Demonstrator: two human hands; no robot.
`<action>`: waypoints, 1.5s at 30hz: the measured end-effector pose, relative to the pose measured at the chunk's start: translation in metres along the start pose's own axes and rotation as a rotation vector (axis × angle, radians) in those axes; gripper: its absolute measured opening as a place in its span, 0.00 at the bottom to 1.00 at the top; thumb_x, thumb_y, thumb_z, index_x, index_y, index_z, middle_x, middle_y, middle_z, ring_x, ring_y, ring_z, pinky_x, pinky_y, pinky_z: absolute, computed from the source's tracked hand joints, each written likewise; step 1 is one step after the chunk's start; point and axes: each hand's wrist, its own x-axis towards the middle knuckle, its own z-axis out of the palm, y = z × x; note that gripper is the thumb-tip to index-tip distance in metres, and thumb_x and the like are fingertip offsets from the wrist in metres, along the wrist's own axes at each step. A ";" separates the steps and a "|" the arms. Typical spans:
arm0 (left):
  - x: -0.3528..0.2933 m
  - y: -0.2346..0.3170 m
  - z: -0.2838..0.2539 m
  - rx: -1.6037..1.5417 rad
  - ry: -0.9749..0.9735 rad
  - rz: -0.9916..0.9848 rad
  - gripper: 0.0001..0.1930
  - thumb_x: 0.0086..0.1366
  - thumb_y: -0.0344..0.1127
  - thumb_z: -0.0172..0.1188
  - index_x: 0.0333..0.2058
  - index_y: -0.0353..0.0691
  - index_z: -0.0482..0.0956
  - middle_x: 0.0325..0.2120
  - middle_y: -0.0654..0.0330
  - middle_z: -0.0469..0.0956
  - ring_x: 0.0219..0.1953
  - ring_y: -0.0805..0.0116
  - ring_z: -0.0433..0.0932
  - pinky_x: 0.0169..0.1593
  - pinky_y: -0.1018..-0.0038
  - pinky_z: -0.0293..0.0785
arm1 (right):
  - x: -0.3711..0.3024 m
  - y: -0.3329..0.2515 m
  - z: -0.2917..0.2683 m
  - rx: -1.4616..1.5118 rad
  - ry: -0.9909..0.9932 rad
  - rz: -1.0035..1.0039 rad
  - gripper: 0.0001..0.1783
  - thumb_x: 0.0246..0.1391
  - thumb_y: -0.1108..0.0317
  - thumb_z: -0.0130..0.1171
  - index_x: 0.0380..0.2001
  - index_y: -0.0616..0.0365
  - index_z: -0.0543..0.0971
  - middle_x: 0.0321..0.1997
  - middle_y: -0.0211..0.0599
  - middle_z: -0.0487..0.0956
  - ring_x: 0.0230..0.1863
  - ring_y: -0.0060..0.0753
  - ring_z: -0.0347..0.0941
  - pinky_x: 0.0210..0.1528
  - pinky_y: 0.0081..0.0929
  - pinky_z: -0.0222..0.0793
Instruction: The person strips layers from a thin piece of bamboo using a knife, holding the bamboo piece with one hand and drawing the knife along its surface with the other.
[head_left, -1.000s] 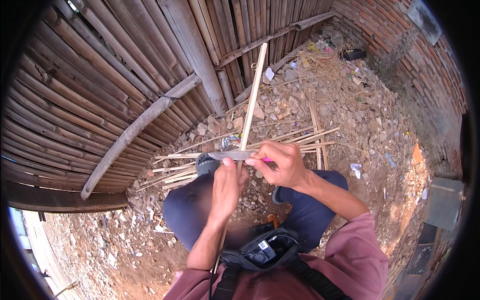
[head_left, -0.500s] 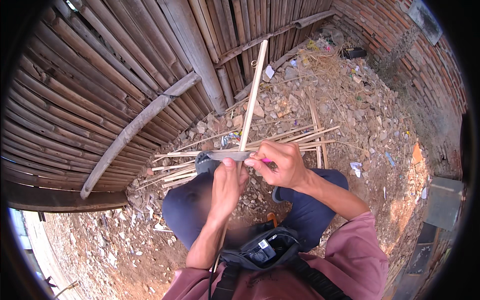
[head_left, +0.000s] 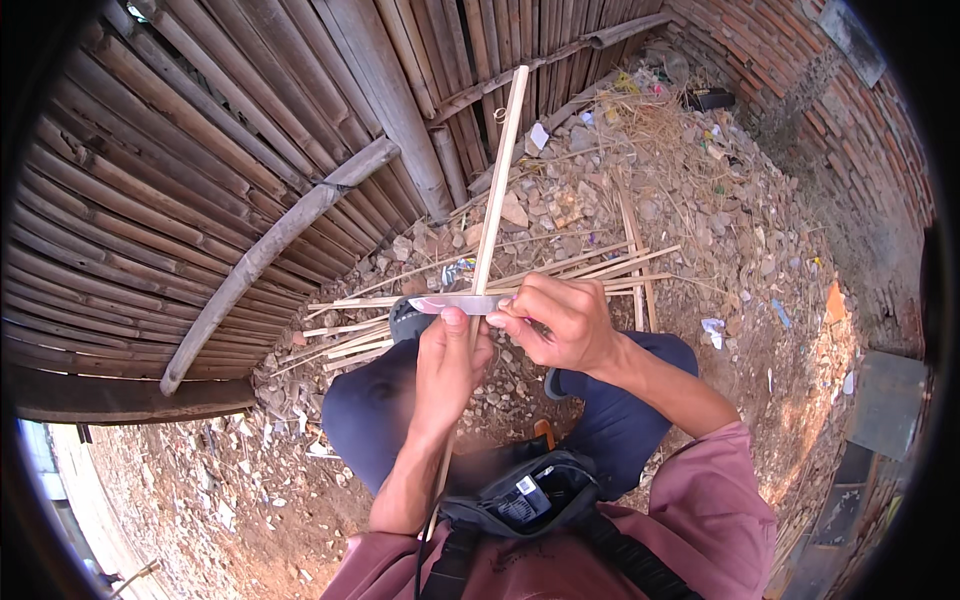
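A long pale bamboo strip [head_left: 500, 185] points away from me, its near part passing down beside my left forearm. My left hand [head_left: 447, 365] is closed round it, with the thumb up by the blade. My right hand [head_left: 568, 320] grips a knife [head_left: 455, 304], whose handle is mostly hidden in the fingers. The blade lies crosswise over the strip, its tip to the left above my left thumb. A thin curl of shaving [head_left: 500, 115] clings near the strip's far end.
Several cut bamboo strips [head_left: 590, 268] lie crossed on rubble beyond my hands, others [head_left: 355, 340] by my left foot. A bamboo wall [head_left: 200, 190] rises left, a brick wall [head_left: 850, 150] right. An open dark waist bag [head_left: 530, 495] sits at my lap.
The strip's far end has shifted slightly up and left. The knife has tilted so more of its blade's flat side shows. Both hands keep their hold.
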 end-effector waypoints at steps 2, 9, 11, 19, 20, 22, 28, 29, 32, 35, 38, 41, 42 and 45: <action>0.000 0.000 0.000 -0.005 0.010 -0.002 0.32 0.84 0.64 0.39 0.38 0.38 0.74 0.17 0.72 0.62 0.17 0.82 0.58 0.21 0.77 0.52 | 0.000 -0.001 0.000 -0.032 0.007 -0.015 0.12 0.56 0.64 0.75 0.27 0.52 0.80 0.24 0.28 0.73 0.18 0.33 0.76 0.18 0.35 0.67; -0.003 0.007 0.001 -0.066 -0.070 -0.065 0.33 0.84 0.66 0.37 0.38 0.39 0.74 0.17 0.73 0.61 0.16 0.83 0.55 0.20 0.78 0.50 | 0.002 0.003 -0.003 -0.019 0.034 -0.005 0.13 0.56 0.64 0.76 0.26 0.54 0.79 0.23 0.29 0.75 0.18 0.35 0.77 0.20 0.35 0.69; -0.003 0.006 0.003 -0.038 -0.053 -0.034 0.35 0.83 0.67 0.35 0.38 0.39 0.73 0.17 0.73 0.60 0.16 0.83 0.55 0.20 0.77 0.49 | 0.001 0.003 -0.002 0.023 0.022 0.023 0.13 0.56 0.64 0.76 0.26 0.54 0.79 0.23 0.30 0.76 0.19 0.35 0.77 0.20 0.35 0.69; 0.001 -0.006 -0.004 0.055 -0.038 -0.020 0.40 0.81 0.73 0.31 0.38 0.37 0.74 0.19 0.72 0.61 0.19 0.80 0.58 0.23 0.75 0.52 | 0.001 -0.002 -0.002 0.055 -0.034 0.048 0.13 0.55 0.69 0.76 0.24 0.58 0.80 0.23 0.33 0.79 0.19 0.35 0.78 0.20 0.32 0.69; 0.001 -0.005 -0.004 0.061 -0.037 -0.024 0.40 0.80 0.73 0.31 0.38 0.37 0.73 0.18 0.72 0.61 0.19 0.80 0.58 0.22 0.74 0.52 | 0.001 -0.002 -0.001 0.069 -0.026 0.047 0.13 0.54 0.69 0.77 0.25 0.58 0.80 0.23 0.33 0.79 0.20 0.35 0.78 0.20 0.32 0.69; -0.001 -0.003 -0.004 0.073 -0.035 -0.032 0.41 0.79 0.74 0.31 0.38 0.37 0.73 0.18 0.71 0.60 0.19 0.80 0.58 0.22 0.74 0.53 | 0.000 -0.002 0.001 0.094 -0.010 0.046 0.13 0.54 0.69 0.77 0.25 0.58 0.80 0.24 0.33 0.80 0.20 0.35 0.79 0.20 0.32 0.70; 0.000 0.002 0.001 0.098 -0.036 -0.022 0.40 0.77 0.77 0.28 0.30 0.42 0.68 0.15 0.74 0.56 0.14 0.83 0.52 0.18 0.77 0.47 | -0.002 0.000 0.004 0.037 0.032 0.012 0.12 0.55 0.65 0.76 0.25 0.53 0.81 0.24 0.28 0.77 0.19 0.33 0.77 0.19 0.34 0.68; 0.000 0.003 0.002 0.091 -0.035 -0.030 0.40 0.77 0.76 0.28 0.30 0.43 0.68 0.14 0.74 0.56 0.14 0.83 0.52 0.18 0.77 0.47 | -0.001 0.000 0.003 0.025 0.030 0.005 0.12 0.55 0.65 0.76 0.25 0.53 0.81 0.24 0.28 0.77 0.19 0.33 0.77 0.19 0.34 0.68; -0.001 0.004 0.002 0.069 -0.035 -0.062 0.40 0.77 0.76 0.29 0.30 0.43 0.68 0.14 0.74 0.56 0.14 0.83 0.52 0.18 0.77 0.47 | -0.001 -0.001 0.002 -0.024 0.028 -0.023 0.12 0.55 0.64 0.76 0.26 0.53 0.81 0.24 0.27 0.76 0.19 0.32 0.77 0.19 0.33 0.68; -0.001 0.005 -0.001 0.029 -0.050 -0.113 0.39 0.79 0.74 0.31 0.33 0.42 0.70 0.16 0.74 0.58 0.15 0.82 0.53 0.19 0.77 0.48 | 0.000 -0.001 0.002 -0.067 0.042 -0.052 0.12 0.55 0.64 0.76 0.27 0.53 0.81 0.24 0.27 0.76 0.19 0.32 0.77 0.19 0.33 0.69; -0.002 0.009 -0.002 -0.039 -0.088 -0.138 0.37 0.82 0.70 0.34 0.35 0.39 0.73 0.18 0.73 0.62 0.18 0.82 0.57 0.23 0.76 0.51 | 0.001 0.001 0.000 -0.022 0.054 -0.027 0.11 0.55 0.65 0.75 0.27 0.53 0.81 0.24 0.28 0.77 0.19 0.33 0.78 0.19 0.33 0.69; -0.001 0.003 -0.002 -0.051 -0.107 -0.077 0.36 0.82 0.70 0.32 0.36 0.41 0.72 0.18 0.74 0.60 0.17 0.83 0.55 0.21 0.78 0.49 | -0.001 0.001 0.001 0.040 0.016 0.036 0.12 0.55 0.67 0.75 0.26 0.55 0.80 0.24 0.31 0.79 0.19 0.34 0.79 0.20 0.33 0.70; -0.001 0.002 0.000 -0.015 -0.094 -0.050 0.37 0.81 0.71 0.30 0.36 0.42 0.71 0.16 0.74 0.57 0.15 0.83 0.53 0.19 0.79 0.47 | -0.001 0.000 0.000 0.041 -0.005 0.050 0.13 0.55 0.68 0.76 0.26 0.56 0.80 0.24 0.33 0.80 0.20 0.35 0.79 0.21 0.33 0.71; 0.001 -0.003 0.000 0.042 -0.092 -0.017 0.38 0.80 0.73 0.27 0.36 0.42 0.69 0.15 0.75 0.55 0.14 0.84 0.51 0.17 0.79 0.46 | -0.002 -0.004 -0.002 0.059 -0.032 0.088 0.13 0.55 0.69 0.76 0.25 0.58 0.79 0.25 0.35 0.82 0.21 0.36 0.81 0.22 0.32 0.72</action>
